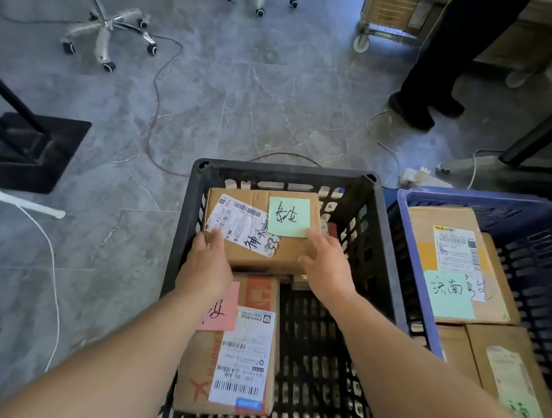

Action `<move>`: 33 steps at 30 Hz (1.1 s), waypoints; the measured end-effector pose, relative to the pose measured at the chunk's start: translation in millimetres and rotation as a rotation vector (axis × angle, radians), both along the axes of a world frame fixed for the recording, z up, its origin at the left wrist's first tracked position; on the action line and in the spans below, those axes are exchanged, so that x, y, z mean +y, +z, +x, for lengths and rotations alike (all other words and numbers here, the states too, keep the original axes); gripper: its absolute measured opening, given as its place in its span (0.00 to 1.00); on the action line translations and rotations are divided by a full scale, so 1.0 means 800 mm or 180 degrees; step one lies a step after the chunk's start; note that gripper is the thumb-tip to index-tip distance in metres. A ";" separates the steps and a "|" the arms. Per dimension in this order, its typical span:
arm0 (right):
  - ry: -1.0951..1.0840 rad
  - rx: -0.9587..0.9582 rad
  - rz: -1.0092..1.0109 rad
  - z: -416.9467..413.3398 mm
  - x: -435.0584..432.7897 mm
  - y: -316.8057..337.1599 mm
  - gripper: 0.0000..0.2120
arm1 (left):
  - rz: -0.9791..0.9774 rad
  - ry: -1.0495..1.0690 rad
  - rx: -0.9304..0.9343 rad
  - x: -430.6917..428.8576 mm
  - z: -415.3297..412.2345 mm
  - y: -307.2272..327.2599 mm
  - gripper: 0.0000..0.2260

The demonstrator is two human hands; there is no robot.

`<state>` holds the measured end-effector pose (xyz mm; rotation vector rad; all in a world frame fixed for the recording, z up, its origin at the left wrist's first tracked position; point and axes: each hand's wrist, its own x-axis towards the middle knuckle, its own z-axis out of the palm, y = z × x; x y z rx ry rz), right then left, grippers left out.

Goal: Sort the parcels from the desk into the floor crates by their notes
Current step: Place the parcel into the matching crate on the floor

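**Head view.** The placing step is judged to be in hand. A parcel (259, 230) with a green note (289, 217) is held by both hands at the far end of the black crate (181, 233), inside its walls. Whether it already rests on what lies below cannot be told.

The left hand (206, 266) grips the parcel's near left corner, with the thumb laid on top and the fingers pressed together against the left side. The right hand (326, 264) grips the near right corner. Its fingers are held together over the top edge and its thumb is set against the near face.

The next move is judged to call for the parcel to be lowered flat. The fingers would then be let go and drawn out, without the note being brushed off, before another parcel is fetched.

By count:
- Two crates are seen, the black one and a blue crate (401, 227) just beside it on the right.
- In the black crate two parcels are plain: the held one and a nearer parcel (235, 373) with a pink note (219, 308). An edge of something more shows beneath the held parcel.
- In the blue crate at least three parcels are made out. The far one (448, 259) carries a teal note (450, 294) and a near one (514, 376) carries a green slip (523, 409).
- Four notes are counted in all.
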<state>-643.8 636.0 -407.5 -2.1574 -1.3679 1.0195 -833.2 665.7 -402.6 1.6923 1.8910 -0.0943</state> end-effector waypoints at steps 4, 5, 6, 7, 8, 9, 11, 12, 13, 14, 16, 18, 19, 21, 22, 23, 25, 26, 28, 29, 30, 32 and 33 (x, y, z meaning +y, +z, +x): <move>0.0134 -0.0045 -0.0052 0.001 0.002 -0.005 0.26 | 0.0423 -0.0374 0.0705 -0.002 0.014 0.002 0.26; 0.0168 -0.0018 -0.0048 0.000 -0.001 -0.004 0.26 | 0.0492 -0.0417 0.0694 -0.001 0.018 0.004 0.24; 0.0214 0.0000 -0.0041 -0.002 -0.006 -0.002 0.26 | 0.0512 -0.0435 0.0634 0.000 0.020 0.006 0.23; 0.0254 0.0000 -0.0044 -0.004 -0.010 -0.002 0.26 | 0.0500 -0.0434 0.0561 0.001 0.022 0.009 0.22; 0.0281 -0.0006 -0.0069 -0.005 -0.015 -0.002 0.27 | 0.0462 -0.0452 0.0515 0.001 0.024 0.012 0.23; 0.0304 -0.0006 -0.0116 -0.006 -0.018 -0.002 0.27 | 0.0414 -0.0500 0.0519 0.000 0.025 0.013 0.24; 0.0365 0.0014 -0.0221 -0.002 -0.016 -0.001 0.28 | 0.0355 -0.0629 0.0619 -0.002 0.025 0.013 0.27; 0.0398 0.0023 -0.0265 0.002 -0.011 0.000 0.28 | 0.0350 -0.0658 0.0676 -0.002 0.024 0.012 0.28; 0.0420 0.0039 -0.0297 0.007 -0.005 0.001 0.29 | 0.0342 -0.0649 0.0722 -0.001 0.023 0.011 0.29; 0.0414 0.0087 -0.0314 0.011 0.001 0.003 0.29 | 0.0320 -0.0580 0.0740 0.000 0.023 0.010 0.30; 0.0345 0.0265 -0.0358 0.016 0.007 0.002 0.32 | 0.0187 -0.0245 0.0596 0.003 0.025 0.010 0.32; 0.0305 0.0420 -0.0433 0.016 0.006 -0.001 0.35 | 0.0031 0.0131 0.0333 0.006 0.028 0.007 0.33; 0.0298 0.0458 -0.0457 0.015 0.003 -0.004 0.36 | 0.0020 0.0275 0.0247 0.008 0.028 0.005 0.33; 0.0304 0.0434 -0.0485 0.014 -0.006 -0.006 0.36 | 0.0079 0.0408 0.0219 0.008 0.025 0.002 0.30; 0.0327 0.0396 -0.0519 0.015 -0.013 -0.006 0.36 | 0.0068 0.0435 0.0237 0.006 0.024 0.002 0.29; 0.0343 0.0368 -0.0563 0.017 -0.020 -0.006 0.36 | 0.0032 0.0448 0.0257 0.003 0.023 0.003 0.29; 0.0349 0.0352 -0.0651 0.020 -0.036 -0.004 0.35 | -0.0069 0.0440 0.0285 -0.006 0.023 0.007 0.29; 0.0364 0.0341 -0.0685 0.022 -0.042 -0.002 0.35 | -0.0127 0.0421 0.0299 -0.011 0.023 0.010 0.28; 0.0432 0.0317 -0.0744 0.026 -0.053 0.000 0.35 | -0.0170 0.0328 0.0357 -0.021 0.024 0.011 0.28; 0.0469 0.0308 -0.0765 0.027 -0.058 0.000 0.36 | -0.0168 0.0279 0.0402 -0.026 0.025 0.012 0.27; 0.0493 0.0298 -0.0778 0.027 -0.063 0.001 0.36 | -0.0158 0.0254 0.0427 -0.031 0.025 0.012 0.27; 0.0512 0.0285 -0.0799 0.023 -0.077 0.000 0.36 | -0.0129 0.0225 0.0446 -0.040 0.023 0.012 0.23; 0.0500 0.0297 -0.0810 0.020 -0.085 -0.001 0.36 | -0.0140 0.0203 0.0448 -0.045 0.021 0.011 0.22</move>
